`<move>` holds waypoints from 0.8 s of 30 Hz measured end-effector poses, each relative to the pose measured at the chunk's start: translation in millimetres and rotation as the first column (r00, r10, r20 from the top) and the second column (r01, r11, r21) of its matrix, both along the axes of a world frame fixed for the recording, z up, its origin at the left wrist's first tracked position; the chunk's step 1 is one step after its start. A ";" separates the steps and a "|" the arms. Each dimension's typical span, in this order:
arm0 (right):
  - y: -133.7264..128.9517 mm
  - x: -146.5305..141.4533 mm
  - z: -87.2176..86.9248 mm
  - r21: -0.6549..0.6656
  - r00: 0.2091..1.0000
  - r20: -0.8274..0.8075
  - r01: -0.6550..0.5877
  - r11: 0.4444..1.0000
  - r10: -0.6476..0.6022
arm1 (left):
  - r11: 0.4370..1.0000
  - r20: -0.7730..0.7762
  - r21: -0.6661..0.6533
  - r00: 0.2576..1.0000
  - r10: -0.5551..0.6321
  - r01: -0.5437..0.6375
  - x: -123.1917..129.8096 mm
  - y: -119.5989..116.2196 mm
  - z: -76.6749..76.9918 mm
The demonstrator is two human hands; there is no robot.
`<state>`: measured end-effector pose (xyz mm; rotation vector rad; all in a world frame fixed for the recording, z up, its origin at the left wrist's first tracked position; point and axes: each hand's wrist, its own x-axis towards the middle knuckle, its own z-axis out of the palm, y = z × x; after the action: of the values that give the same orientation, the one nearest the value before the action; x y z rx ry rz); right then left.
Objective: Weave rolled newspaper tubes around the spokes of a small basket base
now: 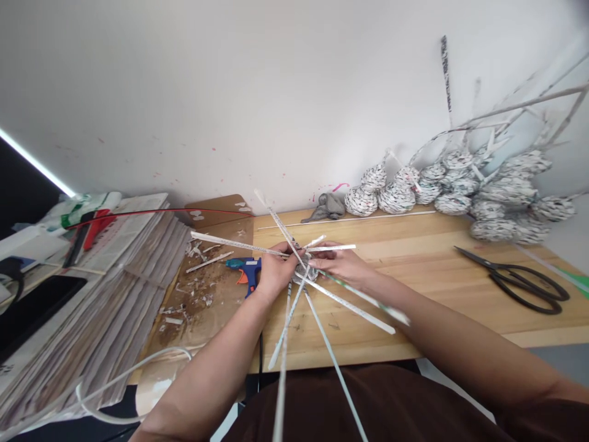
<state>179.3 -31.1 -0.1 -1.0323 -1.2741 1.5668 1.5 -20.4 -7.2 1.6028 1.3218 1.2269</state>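
Between my hands is a small weaving of rolled newspaper strips point(340, 299), its spokes sticking out in all directions from a woven middle point(307, 273). My left hand point(277, 267) is closed on the left side of that middle, thumb on top. From the right, my right hand point(338, 263) pinches a strip at the weaving's edge. Fingertips of both hands are partly hidden by the strips. A blue hot glue gun point(248, 273) with an orange trigger lies just left of my left hand.
Large black scissors point(515, 279) lie at the right. Several woven gourd shapes point(400, 193) stand along the wall, beside a grey cloth point(326, 207). At the left are stacked newspapers point(138, 264), a phone point(41, 310), a red-handled tool point(96, 230) and paper scraps point(197, 301).
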 end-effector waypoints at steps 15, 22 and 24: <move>-13.6 1.3 -2.0 0.558 0.879 0.414 -0.039 0.829 -0.238 | 0.981 0.156 -0.175 0.986 -0.056 0.084 2.0 -3.5 9.4; -11.2 1.1 4.6 0.451 0.883 0.369 0.102 0.887 -0.289 | 0.970 0.245 -0.200 0.966 -0.086 0.138 1.1 -1.0 4.4; -9.5 1.0 3.5 0.392 0.913 0.302 0.142 0.909 -0.273 | 0.970 0.244 -0.194 0.965 -0.094 0.144 1.2 -1.1 3.2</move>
<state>180.3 -40.7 3.4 -1.1928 -1.5638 0.9567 2.7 -21.5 -4.0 1.3252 1.1474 1.1228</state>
